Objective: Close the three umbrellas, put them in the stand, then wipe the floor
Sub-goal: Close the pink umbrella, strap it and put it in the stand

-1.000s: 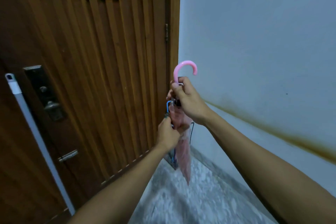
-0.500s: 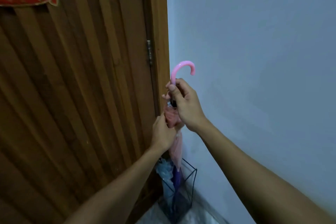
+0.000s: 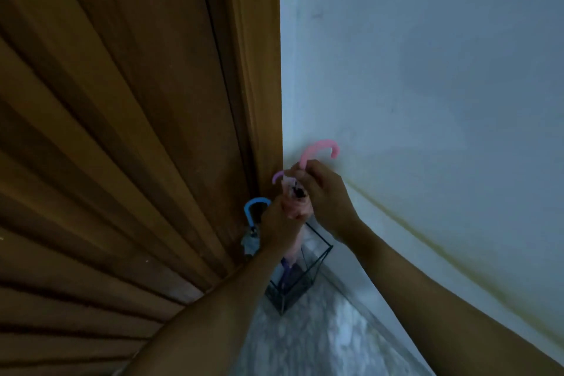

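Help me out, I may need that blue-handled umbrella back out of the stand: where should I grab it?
Grip the blue hook handle, coming from above. It stands upright, clear of the wire stand, its loop open for fingers; the canopy below is hidden behind the left hand.

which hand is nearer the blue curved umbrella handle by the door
Left. The left hand grips the folded pink umbrella right beside the blue curved handle; the right hand sits farther off, below the pink hook handle.

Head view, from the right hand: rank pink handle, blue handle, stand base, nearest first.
From the right hand:
1. Pink handle: in its grip, just above.
2. Blue handle: to the left, by the door.
3. Stand base: below, on the floor.
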